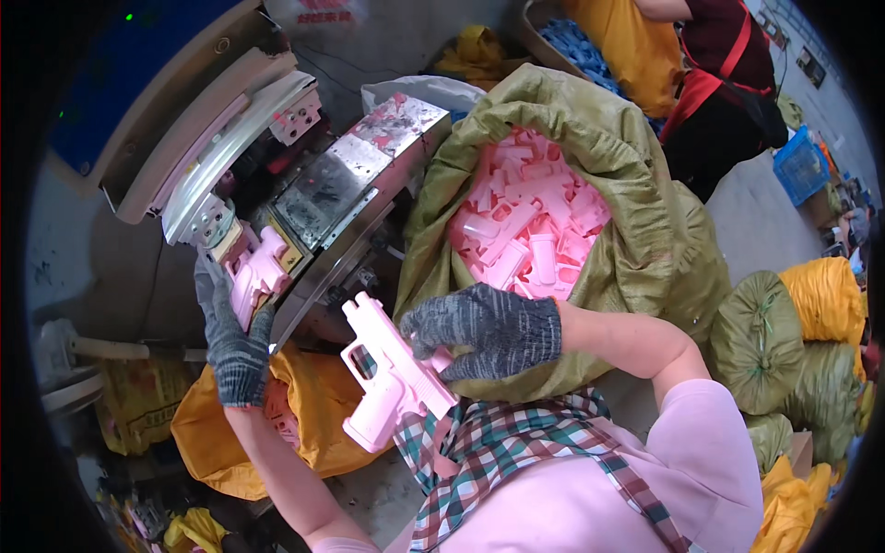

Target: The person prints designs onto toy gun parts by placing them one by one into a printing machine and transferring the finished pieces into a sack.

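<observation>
The right hand (487, 334) grips a pink toy pistol (403, 367). Just beyond that hand stands a green sack (636, 198). The left hand (232, 334) grasps a second pink pistol (259, 273).

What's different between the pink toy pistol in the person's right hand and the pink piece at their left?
The pink toy pistol is held in the air by the right hand, while the left hand has the pink piece at the machine. The pistol shows most of its outline; the pink piece is partly hidden. The pistol looks larger in this view than the piece. Both are pale pink.
</observation>
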